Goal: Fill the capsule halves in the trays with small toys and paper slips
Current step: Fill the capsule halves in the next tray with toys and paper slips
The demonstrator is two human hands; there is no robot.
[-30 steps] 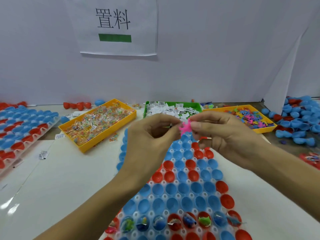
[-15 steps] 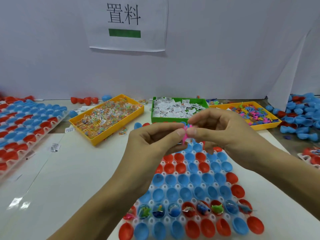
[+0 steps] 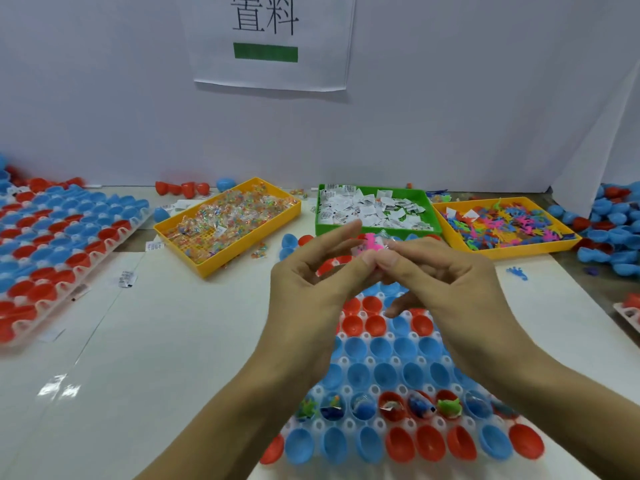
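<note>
Pink toy (image 3: 372,243): centre of the frame, above the far end of the near tray, pinched between the tips of both hands; a bit of clear wrapping shows beside it.
Left hand (image 3: 311,289): thumb and forefinger closed on the pink toy from the left, the other fingers loosely spread.
Right hand (image 3: 446,282): thumb and forefinger pinching the same toy from the right, knuckles touching the left hand's thumb.
Near tray (image 3: 349,424): lower centre, white, rows of blue and red capsule halves (image 3: 384,374); one row near the bottom holds small toys, the rest look unfilled.
Green bin (image 3: 377,230): just behind the hands, full of folded paper slips (image 3: 367,207).
Right yellow bin (image 3: 512,249): right of the green one, heaped with flat coloured toys.
Left yellow bin (image 3: 204,268): left of centre, angled, holding wrapped toys.
Second tray (image 3: 59,237): left edge, filled with capsule halves.
Loose capsule halves (image 3: 616,237): piled at the right edge.
Paper sign (image 3: 273,39): on the white wall, top centre.
</note>
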